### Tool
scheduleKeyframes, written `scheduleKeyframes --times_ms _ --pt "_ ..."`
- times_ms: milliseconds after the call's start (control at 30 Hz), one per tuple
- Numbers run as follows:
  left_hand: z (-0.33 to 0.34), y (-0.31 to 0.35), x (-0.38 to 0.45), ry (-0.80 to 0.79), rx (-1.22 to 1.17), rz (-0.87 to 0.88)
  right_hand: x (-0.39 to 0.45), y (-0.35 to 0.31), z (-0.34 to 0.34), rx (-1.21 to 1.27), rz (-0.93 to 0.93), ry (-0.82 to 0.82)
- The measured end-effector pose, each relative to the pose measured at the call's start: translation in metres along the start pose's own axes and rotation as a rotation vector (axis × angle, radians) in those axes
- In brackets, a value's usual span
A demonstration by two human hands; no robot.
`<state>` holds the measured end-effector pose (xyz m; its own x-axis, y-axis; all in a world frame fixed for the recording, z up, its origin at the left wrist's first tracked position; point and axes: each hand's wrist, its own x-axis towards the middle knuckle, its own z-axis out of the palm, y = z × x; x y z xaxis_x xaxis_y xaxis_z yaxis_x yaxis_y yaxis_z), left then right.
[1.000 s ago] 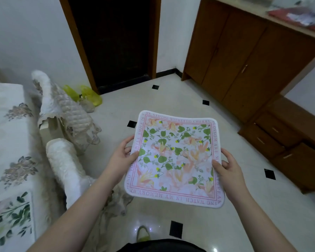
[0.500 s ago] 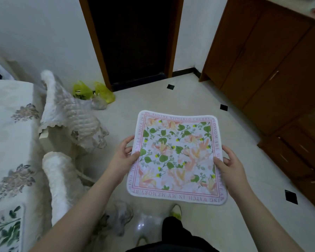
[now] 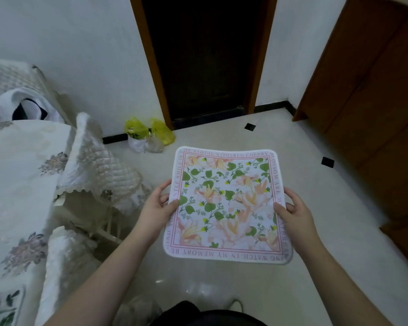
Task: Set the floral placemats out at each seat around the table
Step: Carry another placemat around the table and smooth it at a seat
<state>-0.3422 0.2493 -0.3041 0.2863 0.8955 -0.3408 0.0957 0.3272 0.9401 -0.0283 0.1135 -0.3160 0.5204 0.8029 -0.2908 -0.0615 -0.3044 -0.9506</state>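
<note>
Above the floor (image 3: 257,290), a placemat (image 3: 226,205) is hanging flat between both hands: the left hand (image 3: 154,209) is pinching its left edge, the right hand (image 3: 295,216) its right edge. Left of it, a table (image 3: 17,172) is standing, another placemat (image 3: 0,307) lying at its near corner.

We see a soft, matt cloth placemat (image 3: 226,205) with printed flowers, held over glossy, smooth floor tiles (image 3: 316,208). Quilted fabric covers the chairs (image 3: 97,170), the cabinet (image 3: 375,95) looks like dark wood, and the yellow bags (image 3: 151,131) look like thin plastic
</note>
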Motion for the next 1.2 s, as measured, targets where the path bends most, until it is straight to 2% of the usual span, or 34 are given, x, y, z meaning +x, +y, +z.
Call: scheduleKeyframes --times_ms 367,733,1000,1200 --pt "-0.069 0.005 0.068 0.155 -0.146 -0.018 0.095 -0.044 0.091 -0.065 -0.016 -0.166" --pt "-0.156 0.040 0.159 0.209 -0.259 -0.017 0.177 -0.110 0.211 -0.104 -0.061 -0.234" --pt "-0.189 0.052 0.213 0.222 -0.268 0.006 0.230 -0.129 0.260 -0.124 -0.035 -0.275" --pt "-0.195 0.061 0.264 0.298 -0.232 -0.004 0.287 -0.140 0.281 -0.140 -0.016 -0.300"
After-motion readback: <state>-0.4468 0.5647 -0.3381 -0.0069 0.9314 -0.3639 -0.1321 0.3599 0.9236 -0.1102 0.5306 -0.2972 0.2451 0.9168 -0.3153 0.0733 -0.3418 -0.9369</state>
